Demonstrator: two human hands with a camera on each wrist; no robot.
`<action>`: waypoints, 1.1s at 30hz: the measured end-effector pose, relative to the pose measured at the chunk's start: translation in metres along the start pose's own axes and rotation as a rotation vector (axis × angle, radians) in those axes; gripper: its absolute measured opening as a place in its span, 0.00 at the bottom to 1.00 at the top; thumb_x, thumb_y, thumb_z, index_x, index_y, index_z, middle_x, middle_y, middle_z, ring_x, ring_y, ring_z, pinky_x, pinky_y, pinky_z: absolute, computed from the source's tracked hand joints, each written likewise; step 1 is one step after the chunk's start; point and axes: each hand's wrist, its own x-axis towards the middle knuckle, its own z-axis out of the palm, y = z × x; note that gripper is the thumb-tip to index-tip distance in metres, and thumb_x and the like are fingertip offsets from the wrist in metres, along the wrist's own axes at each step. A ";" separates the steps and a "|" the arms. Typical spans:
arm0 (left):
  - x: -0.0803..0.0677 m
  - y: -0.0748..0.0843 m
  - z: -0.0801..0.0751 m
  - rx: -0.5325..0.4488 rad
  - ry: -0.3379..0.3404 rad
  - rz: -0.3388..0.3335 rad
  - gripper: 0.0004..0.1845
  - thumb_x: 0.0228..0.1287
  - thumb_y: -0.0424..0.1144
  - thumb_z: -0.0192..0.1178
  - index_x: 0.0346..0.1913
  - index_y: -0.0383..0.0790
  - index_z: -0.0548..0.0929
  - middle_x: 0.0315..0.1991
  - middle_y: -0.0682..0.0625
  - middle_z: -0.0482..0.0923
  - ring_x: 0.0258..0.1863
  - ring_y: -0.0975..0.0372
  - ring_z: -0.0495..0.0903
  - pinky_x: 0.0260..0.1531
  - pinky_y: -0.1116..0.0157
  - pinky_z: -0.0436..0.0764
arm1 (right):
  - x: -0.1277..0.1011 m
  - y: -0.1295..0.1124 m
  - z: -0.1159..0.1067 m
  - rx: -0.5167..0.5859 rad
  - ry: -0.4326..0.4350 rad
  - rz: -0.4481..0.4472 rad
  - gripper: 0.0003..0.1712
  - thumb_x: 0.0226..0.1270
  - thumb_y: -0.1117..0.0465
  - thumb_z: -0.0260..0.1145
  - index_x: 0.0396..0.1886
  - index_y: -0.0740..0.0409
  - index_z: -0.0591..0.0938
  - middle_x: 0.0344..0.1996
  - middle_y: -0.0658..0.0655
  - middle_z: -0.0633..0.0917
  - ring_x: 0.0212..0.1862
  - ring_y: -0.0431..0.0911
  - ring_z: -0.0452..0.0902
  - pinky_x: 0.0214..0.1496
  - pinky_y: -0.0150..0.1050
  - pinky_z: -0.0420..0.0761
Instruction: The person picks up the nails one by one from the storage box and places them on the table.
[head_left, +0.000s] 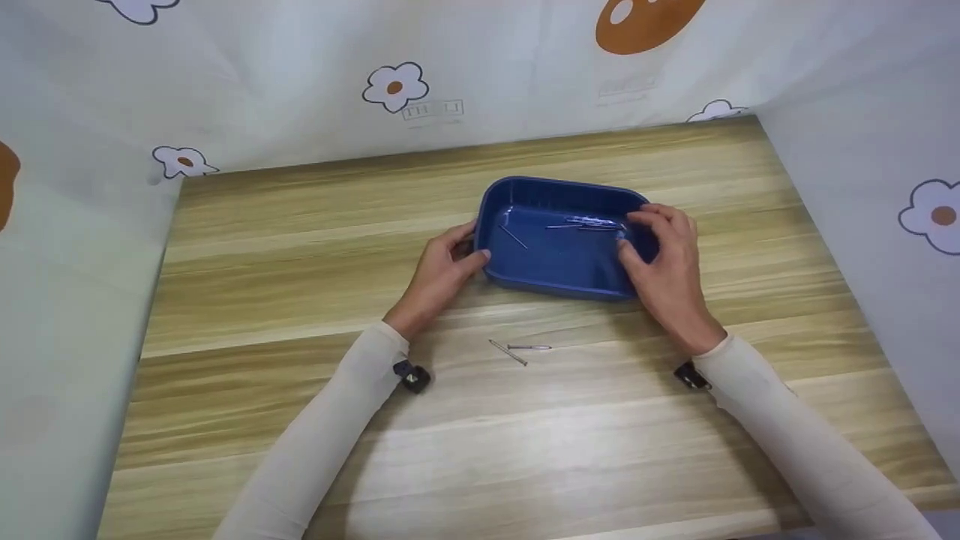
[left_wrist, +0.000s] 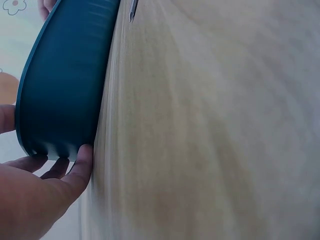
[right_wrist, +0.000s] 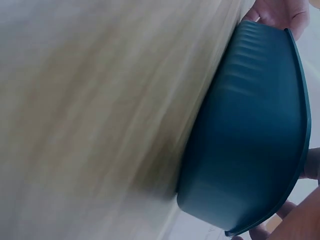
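Both hands grip a blue tray on the desk.
Left hand (head_left: 442, 270) curls round the left end of the blue tray (head_left: 559, 281), right hand (head_left: 664, 259) round the right end; long axis runs left-right, mid-desk (head_left: 300, 240), thin pins (head_left: 589, 223) inside, two pins (head_left: 517, 349) just in front.

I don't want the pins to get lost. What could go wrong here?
The pins inside the blue tray lie loose, so they might slide or spill if the left hand and right hand tip it. The two pins on the table near the sleeves could get brushed away.
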 end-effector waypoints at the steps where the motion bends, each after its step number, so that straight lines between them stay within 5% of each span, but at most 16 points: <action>1: 0.000 0.000 0.000 -0.004 0.001 0.000 0.32 0.73 0.29 0.63 0.78 0.26 0.73 0.70 0.33 0.80 0.69 0.48 0.82 0.67 0.61 0.81 | 0.000 0.001 -0.001 0.001 -0.002 0.013 0.19 0.70 0.69 0.74 0.59 0.68 0.87 0.66 0.68 0.79 0.71 0.60 0.69 0.76 0.53 0.65; 10: 0.000 0.001 0.000 -0.024 -0.001 -0.002 0.32 0.73 0.29 0.64 0.78 0.26 0.73 0.70 0.32 0.80 0.70 0.46 0.81 0.63 0.64 0.82 | 0.000 0.004 -0.007 0.051 -0.060 0.114 0.25 0.73 0.70 0.69 0.68 0.72 0.80 0.73 0.70 0.71 0.74 0.59 0.68 0.77 0.59 0.70; 17: -0.001 0.001 0.000 -0.032 -0.001 -0.023 0.32 0.74 0.30 0.64 0.79 0.28 0.73 0.70 0.34 0.81 0.68 0.48 0.82 0.52 0.69 0.83 | 0.000 0.010 -0.009 0.061 -0.139 0.204 0.29 0.77 0.68 0.67 0.74 0.71 0.76 0.74 0.69 0.72 0.76 0.59 0.68 0.77 0.59 0.71; 24: -0.001 0.001 -0.001 -0.039 -0.015 0.003 0.33 0.74 0.29 0.63 0.79 0.26 0.72 0.72 0.33 0.79 0.71 0.46 0.81 0.65 0.63 0.82 | 0.000 0.011 -0.008 0.093 -0.182 0.236 0.36 0.77 0.67 0.66 0.81 0.70 0.69 0.78 0.71 0.71 0.79 0.63 0.67 0.82 0.60 0.66; 33: -0.001 0.002 -0.001 -0.007 -0.008 -0.005 0.33 0.75 0.31 0.63 0.79 0.27 0.71 0.73 0.34 0.79 0.72 0.48 0.80 0.69 0.59 0.80 | -0.001 0.013 -0.009 0.117 -0.190 0.250 0.43 0.78 0.67 0.66 0.86 0.68 0.59 0.82 0.72 0.66 0.80 0.67 0.65 0.83 0.61 0.65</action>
